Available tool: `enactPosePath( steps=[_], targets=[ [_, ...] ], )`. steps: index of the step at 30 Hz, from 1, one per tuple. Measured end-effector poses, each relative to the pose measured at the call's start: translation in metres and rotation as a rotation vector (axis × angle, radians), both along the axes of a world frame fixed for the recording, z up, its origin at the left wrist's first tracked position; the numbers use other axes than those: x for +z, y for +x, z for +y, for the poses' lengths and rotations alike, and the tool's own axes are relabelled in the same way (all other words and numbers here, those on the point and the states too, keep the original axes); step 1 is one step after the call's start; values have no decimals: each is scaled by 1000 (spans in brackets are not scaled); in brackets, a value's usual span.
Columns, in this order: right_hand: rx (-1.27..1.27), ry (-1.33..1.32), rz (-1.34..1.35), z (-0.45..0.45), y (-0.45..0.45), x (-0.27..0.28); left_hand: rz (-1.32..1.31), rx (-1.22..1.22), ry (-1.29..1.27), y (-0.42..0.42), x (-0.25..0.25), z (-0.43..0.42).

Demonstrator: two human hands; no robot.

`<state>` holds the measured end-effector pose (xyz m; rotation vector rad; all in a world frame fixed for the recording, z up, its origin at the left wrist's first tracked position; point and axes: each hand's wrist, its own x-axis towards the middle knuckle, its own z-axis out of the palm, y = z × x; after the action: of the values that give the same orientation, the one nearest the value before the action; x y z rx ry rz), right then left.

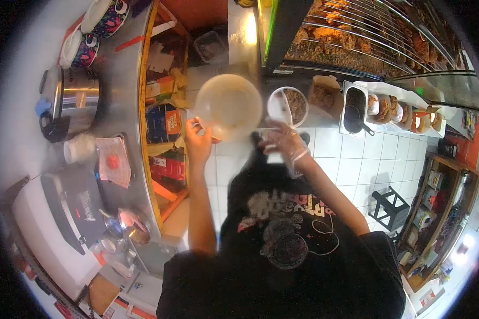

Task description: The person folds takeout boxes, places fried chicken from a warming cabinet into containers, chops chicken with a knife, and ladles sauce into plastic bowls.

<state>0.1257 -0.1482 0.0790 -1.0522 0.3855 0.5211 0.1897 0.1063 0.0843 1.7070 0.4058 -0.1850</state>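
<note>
My left hand point(199, 139) grips the near rim of a round, translucent whitish bowl point(229, 103), thumb and fingers closed on its edge. The bowl is tilted toward me and somewhat blurred. My right hand point(285, 142), in a clear plastic glove, hovers just this side of a round white tub. Its fingers look loosely apart, with nothing visible in them. Brown crumbly bits point(297, 104) lie in one side of this tub point(275, 114), and a pale divider or lid edge crosses it.
A lit glass case with fried pieces point(351, 40) stands at upper right. Below it are a cardboard box point(326, 94), a black pan point(355, 109) and a row of filled cups point(396, 109). A steel counter point(123, 80) with pots runs left. A black stool point(389, 207) stands on the tiles.
</note>
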Motion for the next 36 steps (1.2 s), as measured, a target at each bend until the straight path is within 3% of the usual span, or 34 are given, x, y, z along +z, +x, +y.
enactPosePath(
  steps=[2, 4, 8, 11, 13, 15, 17, 18, 19, 21, 22, 26, 28, 29, 31, 32, 34, 36],
  targets=[
    [-52, -85, -67, 6, 1, 15, -18, -112, 36, -5, 12, -6],
    [-109, -309, -188, -3, 0, 24, 14, -222, -105, -6, 13, -18],
    [-246, -280, -295, -43, -18, 34, -47, -434, -210, -5, 14, -43],
    [-386, -346, -81, -71, -26, 62, -97, -533, -241, 5, 3, -62],
    [-330, -557, -325, -104, -52, 39, -97, -470, 61, 16, -21, -67],
    [-414, -630, -229, -122, -67, 36, -110, -457, 88, 22, -52, -75],
    [-571, -509, -248, -120, -76, 64, -122, -429, 123, 28, -70, -86],
    [-247, -1044, -336, -135, -86, 50, -180, -453, 185, 30, -76, -96],
    [-242, -1033, -337, -136, -89, 52, -236, -476, 248, 29, -79, -106],
    [-87, -1546, -437, -136, -88, 65, -364, -476, 377, 31, -79, -122],
    [-441, -948, -124, -121, -80, 81, -490, -484, 497, 31, -78, -128],
    [-317, -1071, -295, -120, -87, 65, -569, -393, 505, 30, -64, -140],
    [-682, -379, -184, -118, -89, 57, -564, -395, 485, 29, -64, -143],
    [-680, -374, -182, -117, -88, 57, -562, -395, 457, 30, -64, -144],
    [-423, -808, -305, -116, -86, 59, -588, -375, 445, 31, -62, -145],
    [-419, -807, -308, -116, -84, 61, -616, -354, 429, 32, -61, -146],
    [-655, -403, -128, -116, -83, 64, -559, -368, 394, 32, -54, -144],
    [-638, -425, -184, -119, -85, 57, -501, -381, 356, 32, -55, -142]
  ],
)
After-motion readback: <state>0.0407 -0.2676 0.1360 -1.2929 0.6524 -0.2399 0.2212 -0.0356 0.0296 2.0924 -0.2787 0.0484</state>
